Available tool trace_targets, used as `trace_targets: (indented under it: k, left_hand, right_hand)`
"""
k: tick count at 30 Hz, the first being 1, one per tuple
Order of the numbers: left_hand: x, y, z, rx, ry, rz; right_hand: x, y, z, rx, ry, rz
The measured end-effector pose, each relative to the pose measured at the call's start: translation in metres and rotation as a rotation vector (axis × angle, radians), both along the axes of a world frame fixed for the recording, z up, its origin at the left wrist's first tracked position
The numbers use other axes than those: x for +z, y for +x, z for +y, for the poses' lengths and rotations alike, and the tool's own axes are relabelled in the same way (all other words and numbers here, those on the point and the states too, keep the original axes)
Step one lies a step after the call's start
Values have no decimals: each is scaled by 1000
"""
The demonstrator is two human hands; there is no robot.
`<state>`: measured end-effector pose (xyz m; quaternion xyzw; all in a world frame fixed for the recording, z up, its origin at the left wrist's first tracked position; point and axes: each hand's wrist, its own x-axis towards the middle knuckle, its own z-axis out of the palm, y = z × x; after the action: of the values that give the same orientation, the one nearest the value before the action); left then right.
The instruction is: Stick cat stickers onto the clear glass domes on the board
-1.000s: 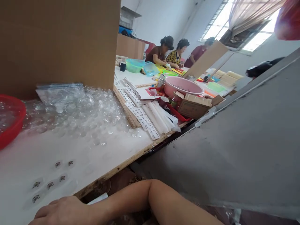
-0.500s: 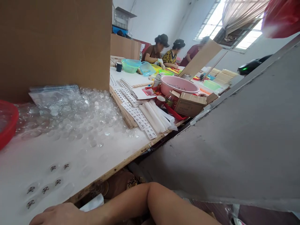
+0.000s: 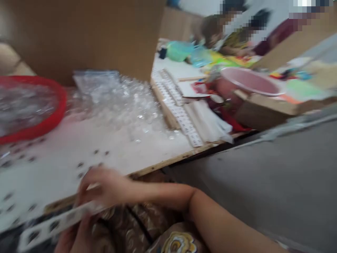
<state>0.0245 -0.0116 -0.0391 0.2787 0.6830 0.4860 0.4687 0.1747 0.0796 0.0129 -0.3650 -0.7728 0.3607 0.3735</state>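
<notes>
A white strip of stickers with dark printed pictures [image 3: 43,230] slants across the bottom left, just off the table's front edge. My left hand [image 3: 75,235] is closed on it from below, with the fingers over its middle. Above it is my right hand [image 3: 107,184], blurred, its fingers curled down toward the strip in a pinch. What sits between those fingertips I cannot make out. On the white table [image 3: 60,175] beyond lie several small dark-printed pieces [image 3: 80,164], apart from each other.
A heap of clear round discs [image 3: 126,105] lies against a cardboard sheet [image 3: 92,38]. At left stands a red basket [image 3: 56,116] of clear pieces. Sticker strips [image 3: 188,128], a pink basin [image 3: 250,82] and a cardboard box [image 3: 263,109] are to the right. People work at the back.
My view has swung left and down. The right hand has come off the table corner to the sticker strip, which has come into view with my left hand.
</notes>
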Motion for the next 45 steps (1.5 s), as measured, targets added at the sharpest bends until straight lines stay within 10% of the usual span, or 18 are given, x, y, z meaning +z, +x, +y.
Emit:
trace_targets:
  k: [5, 17, 29, 38, 45]
  left_hand:
    - [-23, -22, -13, 59, 53, -150]
    - [-22, -23, -24, 26, 95, -190]
    - [-26, -26, -24, 27, 99, -200]
    - [-17, -17, -20, -17, 87, -185]
    - [-7, -3, -20, -73, 134, -94]
  right_hand:
    - [-18, 55, 43, -440, -280, 95]
    - [-38, 37, 36, -138, -419, -325]
    - [-49, 13, 25, -163, -179, -683]
    - [-35, -17, 20, -216, -237, -440]
    - [-12, -43, -25, 71, -265, -85]
